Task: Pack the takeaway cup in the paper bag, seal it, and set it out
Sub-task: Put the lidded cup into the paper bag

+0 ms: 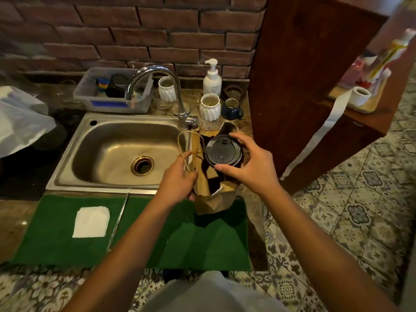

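Note:
A brown paper bag [208, 199] stands open on the green mat [157, 239], just right of the sink. My left hand [177, 185] grips the bag's left edge beside its twine handle [183, 152]. A takeaway cup with a black lid [221, 152] sits in the bag's mouth, lid facing up. My right hand [249, 163] holds the cup's rim from the right, thumb at the front and fingers over the far side. The cup's body is hidden inside the bag.
A steel sink [117, 154] with a tap [157, 86] lies to the left. White ribbed cups [209, 106], a blue mug [231, 109] and a soap pump bottle [212, 77] stand behind the bag. A folded white napkin [91, 221] rests on the mat. A wooden counter [304, 86] rises at right.

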